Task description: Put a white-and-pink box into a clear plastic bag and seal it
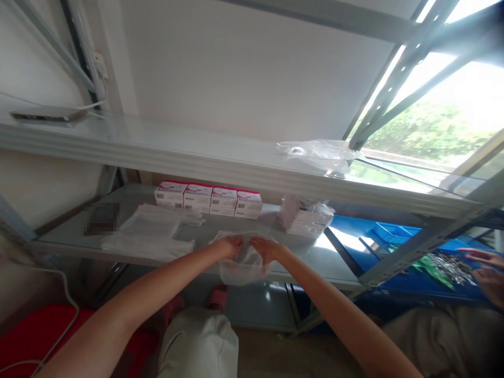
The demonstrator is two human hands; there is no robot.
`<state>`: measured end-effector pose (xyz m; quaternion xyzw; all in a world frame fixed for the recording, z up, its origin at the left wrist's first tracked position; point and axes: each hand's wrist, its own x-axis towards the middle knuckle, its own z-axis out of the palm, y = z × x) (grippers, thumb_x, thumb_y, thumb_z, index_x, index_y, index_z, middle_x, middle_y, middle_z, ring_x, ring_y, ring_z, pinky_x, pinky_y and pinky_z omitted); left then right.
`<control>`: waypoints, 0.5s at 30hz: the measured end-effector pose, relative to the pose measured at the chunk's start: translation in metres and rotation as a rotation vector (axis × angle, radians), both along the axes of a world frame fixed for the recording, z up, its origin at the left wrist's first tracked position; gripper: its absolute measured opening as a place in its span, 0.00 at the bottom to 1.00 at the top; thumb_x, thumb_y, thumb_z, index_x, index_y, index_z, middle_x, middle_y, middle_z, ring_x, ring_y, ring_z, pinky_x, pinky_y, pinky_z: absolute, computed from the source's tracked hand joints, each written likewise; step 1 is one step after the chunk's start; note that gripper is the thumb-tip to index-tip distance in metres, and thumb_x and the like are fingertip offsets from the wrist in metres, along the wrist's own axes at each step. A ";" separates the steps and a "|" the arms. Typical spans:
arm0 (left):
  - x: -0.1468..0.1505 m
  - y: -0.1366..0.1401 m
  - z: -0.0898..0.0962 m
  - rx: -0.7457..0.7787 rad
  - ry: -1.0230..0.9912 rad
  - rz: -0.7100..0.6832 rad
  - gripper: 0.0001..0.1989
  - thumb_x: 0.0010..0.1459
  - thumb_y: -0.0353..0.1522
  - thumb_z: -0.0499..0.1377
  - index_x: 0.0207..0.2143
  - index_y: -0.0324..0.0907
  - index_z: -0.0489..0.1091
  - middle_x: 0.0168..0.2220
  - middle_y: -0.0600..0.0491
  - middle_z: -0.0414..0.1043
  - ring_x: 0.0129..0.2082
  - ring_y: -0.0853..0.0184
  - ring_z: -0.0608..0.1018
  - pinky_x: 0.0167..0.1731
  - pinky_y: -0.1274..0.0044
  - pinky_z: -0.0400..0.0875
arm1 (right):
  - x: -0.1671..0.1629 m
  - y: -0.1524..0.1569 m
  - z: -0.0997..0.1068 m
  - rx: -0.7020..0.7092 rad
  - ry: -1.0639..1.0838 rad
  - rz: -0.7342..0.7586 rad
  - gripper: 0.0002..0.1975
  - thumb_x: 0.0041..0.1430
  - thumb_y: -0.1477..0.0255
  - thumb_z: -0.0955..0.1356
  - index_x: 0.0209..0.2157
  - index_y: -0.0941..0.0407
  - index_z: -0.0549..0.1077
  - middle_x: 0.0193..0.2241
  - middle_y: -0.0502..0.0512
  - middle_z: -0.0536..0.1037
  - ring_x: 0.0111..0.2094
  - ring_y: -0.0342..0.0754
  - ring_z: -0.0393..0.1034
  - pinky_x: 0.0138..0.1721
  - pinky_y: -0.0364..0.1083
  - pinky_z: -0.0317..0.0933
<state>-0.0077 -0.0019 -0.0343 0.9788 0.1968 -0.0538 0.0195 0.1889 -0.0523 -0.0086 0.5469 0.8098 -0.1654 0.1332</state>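
Observation:
Both my hands rest on a clear plastic bag (243, 266) that hangs over the front edge of the lower grey shelf (71, 233). My left hand (229, 244) grips the bag's upper left edge, my right hand (265, 248) its upper right edge. Just behind the bag stands a row of several white-and-pink boxes (208, 199). Flat stacks of clear bags (151, 231) lie to the left of my hands.
A wrapped bundle of white boxes (305, 216) sits at the right of the shelf. Crumpled plastic (318, 154) and a phone (47, 114) lie on the upper shelf. Another person's hands (484, 269) work over a blue tray (397, 233) with shiny packets at the right.

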 end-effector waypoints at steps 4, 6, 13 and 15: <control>-0.015 0.005 -0.003 -0.076 -0.005 -0.036 0.43 0.43 0.32 0.70 0.61 0.36 0.58 0.63 0.37 0.56 0.59 0.53 0.66 0.53 0.74 0.62 | 0.013 0.006 -0.005 -0.114 0.008 -0.017 0.65 0.27 0.58 0.79 0.66 0.58 0.49 0.66 0.70 0.47 0.65 0.67 0.45 0.62 0.60 0.47; -0.018 0.007 -0.004 -0.105 0.022 0.010 0.42 0.45 0.32 0.69 0.61 0.37 0.57 0.64 0.36 0.54 0.59 0.53 0.65 0.53 0.73 0.62 | 0.015 0.006 -0.005 -0.156 0.023 -0.002 0.63 0.29 0.57 0.78 0.66 0.56 0.50 0.66 0.67 0.48 0.65 0.66 0.45 0.63 0.59 0.46; -0.010 0.011 -0.006 -0.057 -0.051 0.161 0.44 0.39 0.35 0.72 0.58 0.30 0.60 0.60 0.32 0.60 0.58 0.47 0.65 0.56 0.66 0.58 | -0.010 -0.006 0.020 0.038 0.193 -0.055 0.49 0.35 0.70 0.78 0.61 0.55 0.62 0.61 0.65 0.62 0.62 0.63 0.55 0.62 0.56 0.51; -0.006 0.011 -0.010 -0.058 -0.067 0.200 0.42 0.35 0.33 0.73 0.54 0.30 0.66 0.57 0.30 0.63 0.56 0.41 0.65 0.56 0.60 0.58 | -0.024 -0.011 0.024 0.189 0.286 -0.059 0.36 0.46 0.71 0.74 0.58 0.55 0.66 0.59 0.63 0.66 0.60 0.59 0.59 0.61 0.55 0.52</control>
